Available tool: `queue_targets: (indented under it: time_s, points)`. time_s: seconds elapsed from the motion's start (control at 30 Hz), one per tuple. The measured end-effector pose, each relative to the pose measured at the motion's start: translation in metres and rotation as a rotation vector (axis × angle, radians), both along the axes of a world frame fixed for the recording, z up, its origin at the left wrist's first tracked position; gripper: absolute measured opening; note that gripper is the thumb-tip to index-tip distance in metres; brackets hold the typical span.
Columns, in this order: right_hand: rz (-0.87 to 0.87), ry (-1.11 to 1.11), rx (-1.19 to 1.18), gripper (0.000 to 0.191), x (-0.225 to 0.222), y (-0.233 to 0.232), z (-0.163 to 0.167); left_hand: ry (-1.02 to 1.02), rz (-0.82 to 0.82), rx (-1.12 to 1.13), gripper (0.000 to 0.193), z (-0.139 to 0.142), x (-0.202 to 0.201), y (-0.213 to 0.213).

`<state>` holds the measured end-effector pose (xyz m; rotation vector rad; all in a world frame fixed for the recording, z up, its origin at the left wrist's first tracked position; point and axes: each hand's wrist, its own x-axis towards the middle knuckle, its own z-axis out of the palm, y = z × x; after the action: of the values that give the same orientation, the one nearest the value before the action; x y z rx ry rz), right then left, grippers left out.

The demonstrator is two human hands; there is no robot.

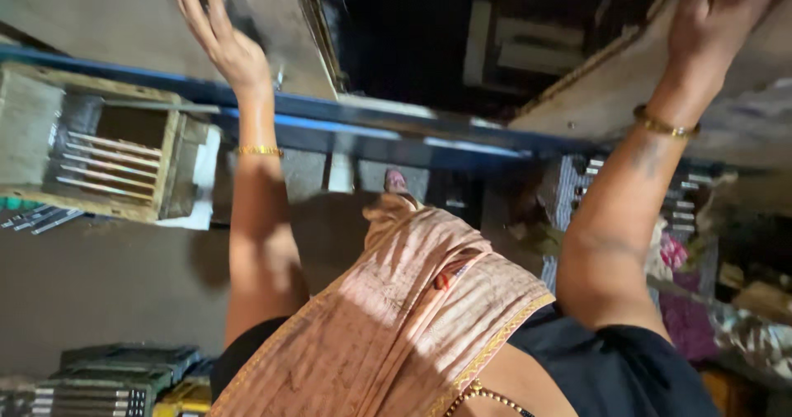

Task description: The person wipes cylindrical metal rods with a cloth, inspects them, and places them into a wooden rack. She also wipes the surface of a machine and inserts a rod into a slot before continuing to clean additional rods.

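**Both arms raised to board surfaces above a blue rail**

I am viewing through the head camera, looking down the person's front. The left hand (219, 33) is reaching up toward 11 o'clock, fingers spread and open, palm lying against or just at a grey board (107, 13); I cannot tell whether it is pressing. A gold bangle (259, 150) is sitting on that wrist.

The right hand (714, 17) is stretching toward 1 o'clock, laid flat on a second, tan board (594, 95) that is slanting across the upper right. Its fingers are running out of the picture, so I cannot tell whether they are curling over the edge. Another bangle (664, 124) is circling this wrist.

A blue rail (396, 128) is crossing between the arms. At 9 o'clock, a wooden crate (99, 149) holding metal rods is resting below the rail. A pink striped scarf (404, 310) is hanging at 6 o'clock. Stacked trays (115, 376) are lying at 8 o'clock.
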<state>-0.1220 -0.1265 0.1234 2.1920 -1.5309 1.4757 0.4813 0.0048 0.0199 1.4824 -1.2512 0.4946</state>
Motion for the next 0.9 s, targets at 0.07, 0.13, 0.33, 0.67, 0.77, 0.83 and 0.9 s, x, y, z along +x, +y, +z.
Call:
queue_targets:
  time_s: [0.07,0.13,0.33,0.67,0.77,0.83,0.9]
  points:
    - [0.21,-0.129,-0.147,0.026,0.026,0.009,0.024,0.009,-0.047,0.025,0.07,0.005,-0.001,0.005]
    - [0.251,-0.085,-0.302,0.023,0.053,0.027,0.045,0.016,-0.076,0.04,0.073,0.006,-0.002,0.007]
    - [0.319,-0.332,-0.26,0.02,0.158,0.046,0.046,0.018,-0.077,0.042,0.071,-0.007,-0.001,0.01]
    - [1.03,-1.453,1.117,0.033,0.297,-0.12,-0.102,-0.128,0.094,0.013,0.048,-0.029,0.008,0.003]
    - [1.203,-1.576,1.005,0.022,0.316,-0.161,-0.11,-0.152,0.085,0.02,0.049,-0.026,0.006,0.006]
    - [1.321,-1.647,0.852,0.017,0.327,-0.173,-0.104,-0.172,0.077,0.026,0.049,-0.023,0.005,0.008]
    - [1.285,-1.729,0.824,0.022,0.334,-0.177,-0.1,-0.184,0.068,0.023,0.048,-0.022,0.005,0.009]
